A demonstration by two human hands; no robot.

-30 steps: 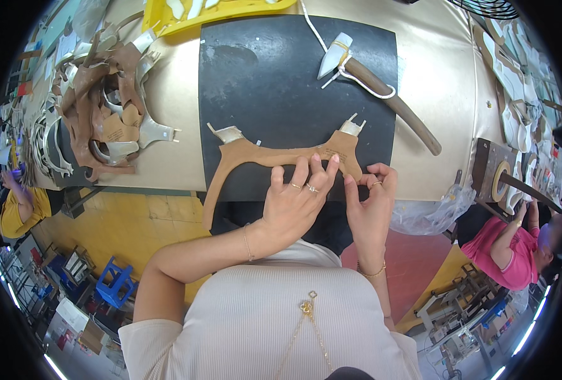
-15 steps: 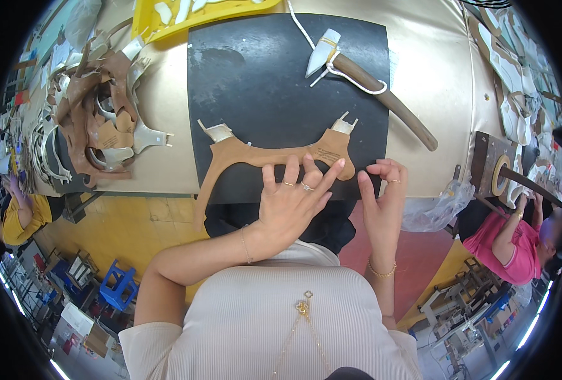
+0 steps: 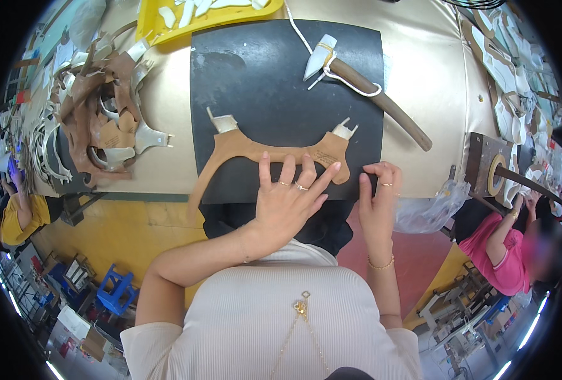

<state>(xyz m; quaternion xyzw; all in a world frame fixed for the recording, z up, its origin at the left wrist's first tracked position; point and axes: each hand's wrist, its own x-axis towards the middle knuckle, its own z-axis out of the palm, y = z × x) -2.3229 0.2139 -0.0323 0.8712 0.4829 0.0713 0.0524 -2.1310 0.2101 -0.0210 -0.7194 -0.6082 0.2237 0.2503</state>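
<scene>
A tan leather shoe-upper piece point(image 3: 274, 153) lies on a black mat point(image 3: 287, 88). It has a long curved strap at its left and pale, cut ends sticking up at both top corners. My left hand point(image 3: 287, 199) is open, fingers spread, with fingertips resting on the piece's lower edge and right part. Near the mat's lower right edge, my right hand point(image 3: 379, 193) is loosely curled. Its thumb stands a little apart from the bent fingers, and nothing shows between them. A hammer point(image 3: 379, 95) with a wooden handle and white cord lies at the mat's upper right.
A heap of brown and pale leather pieces point(image 3: 100, 126) lies at the left. The yellow tray point(image 3: 211, 20) at the far edge holds white scraps. At the right are a clear plastic bag point(image 3: 430, 212) and a dark wooden block point(image 3: 480, 163). A person in pink point(image 3: 496, 253) works beyond.
The leather piece and my left hand keep nearly the same position, and the strap end sits slightly farther left. My right hand's thumb and fingers have come slightly closer. The view has shifted a little.
</scene>
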